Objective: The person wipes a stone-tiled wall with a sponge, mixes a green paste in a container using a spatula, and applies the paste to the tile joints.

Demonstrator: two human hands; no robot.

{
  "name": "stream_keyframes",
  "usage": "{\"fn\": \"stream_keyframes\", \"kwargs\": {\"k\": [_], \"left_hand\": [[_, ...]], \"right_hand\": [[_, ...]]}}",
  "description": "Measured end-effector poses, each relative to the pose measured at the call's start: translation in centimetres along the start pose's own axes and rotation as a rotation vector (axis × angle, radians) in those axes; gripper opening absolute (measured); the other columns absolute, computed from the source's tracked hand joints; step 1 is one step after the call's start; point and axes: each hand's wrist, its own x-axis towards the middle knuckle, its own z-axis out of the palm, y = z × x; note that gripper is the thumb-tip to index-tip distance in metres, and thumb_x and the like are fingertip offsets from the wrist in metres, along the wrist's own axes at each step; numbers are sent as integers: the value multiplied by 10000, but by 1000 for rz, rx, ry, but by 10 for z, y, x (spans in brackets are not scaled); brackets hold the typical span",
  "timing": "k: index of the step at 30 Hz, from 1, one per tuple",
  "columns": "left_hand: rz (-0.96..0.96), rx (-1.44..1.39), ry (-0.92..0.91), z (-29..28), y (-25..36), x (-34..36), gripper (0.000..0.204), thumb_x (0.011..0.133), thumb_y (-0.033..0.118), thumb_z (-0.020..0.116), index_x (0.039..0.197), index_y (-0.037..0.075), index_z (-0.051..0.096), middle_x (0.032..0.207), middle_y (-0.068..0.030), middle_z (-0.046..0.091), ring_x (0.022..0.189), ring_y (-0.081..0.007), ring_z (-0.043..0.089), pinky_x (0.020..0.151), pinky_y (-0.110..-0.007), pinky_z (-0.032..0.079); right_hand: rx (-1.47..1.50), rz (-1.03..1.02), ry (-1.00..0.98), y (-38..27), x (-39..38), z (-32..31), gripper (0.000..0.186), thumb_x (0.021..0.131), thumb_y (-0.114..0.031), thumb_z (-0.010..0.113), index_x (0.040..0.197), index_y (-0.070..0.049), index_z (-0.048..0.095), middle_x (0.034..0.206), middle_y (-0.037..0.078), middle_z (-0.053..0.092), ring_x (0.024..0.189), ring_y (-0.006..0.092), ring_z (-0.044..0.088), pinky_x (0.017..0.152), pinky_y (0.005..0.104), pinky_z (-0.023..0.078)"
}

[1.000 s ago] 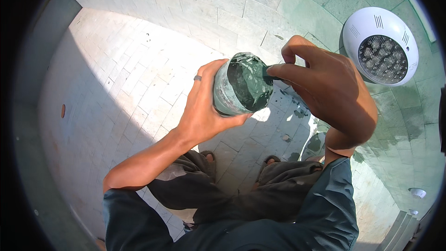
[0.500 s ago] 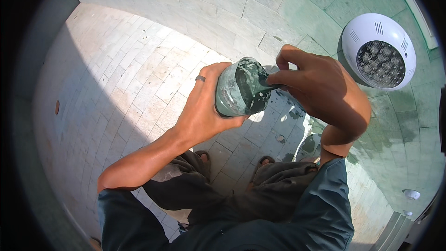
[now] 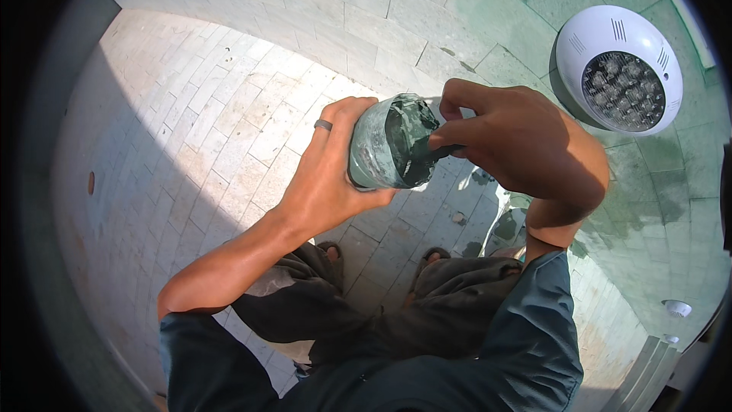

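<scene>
Tilted toward the right, a plastic cup (image 3: 370, 146) smeared with grey-green paste sits in my left hand (image 3: 320, 160), its fingers and thumb wrapped round the sides. Wet, dark green paste (image 3: 404, 137) coats the inside and the ragged-looking rim. At the cup's mouth, my right hand (image 3: 518, 137) is closed in a pinch on a thin, paste-covered tool (image 3: 442, 152). Its far end goes into the cup, and its exact kind cannot be made out.
A round white pool light (image 3: 621, 69) is mounted on the pale green tiled wall (image 3: 496, 8) to the right. Smaller white fittings (image 3: 677, 308) sit lower on that wall. Below me, the tiled floor (image 3: 229, 122) carries splashes of wet paste (image 3: 503, 221) near my right foot.
My right fingers have shifted slightly left at the cup's mouth, and the tool sits lower inside it. My left hand keeps its hold on the cup. The whole view has shifted slightly.
</scene>
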Motion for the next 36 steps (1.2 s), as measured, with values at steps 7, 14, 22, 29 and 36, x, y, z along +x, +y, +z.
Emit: {"fn": "stream_keyframes", "kwargs": {"k": [7,14,22,29,36], "left_hand": [[-43,-79,-53,-1,6,0,949,638,161,882,1401,19,336,1326,-249,430,1254,-430,446,1023,-498,437],[-21,-77,-27,1,5,2,937,647,188,888,1392,19,345,1307,-235,460,1238,-419,454,1022,-494,427],[-57,-88,-35,-3,8,1,940,658,214,892,1390,-4,345,1285,-235,460,1212,-393,475,1004,-486,437],[-48,-32,74,1,4,2,988,658,255,912,1416,-11,338,1272,-201,514,1204,-304,543,1011,-434,458],[-133,-91,124,2,-1,1,981,682,264,909,1406,-19,312,1282,-245,430,1216,-377,475,985,-492,436]], "right_hand": [[1,-33,-8,1,13,5,240,737,-99,767,963,-161,718,927,20,579,702,223,644,605,378,508],[-57,-8,34,1,1,7,249,753,-67,749,980,-160,710,965,4,607,688,211,646,594,373,514],[-34,-8,127,0,0,-19,226,764,-68,750,975,-143,717,963,8,616,659,216,646,594,371,515],[-79,59,62,-5,21,6,191,814,-8,648,979,-71,722,1021,58,650,826,274,687,737,382,537],[-60,161,243,-18,22,-8,186,854,-114,665,1026,-62,718,1004,68,656,809,288,687,730,387,538]]}}
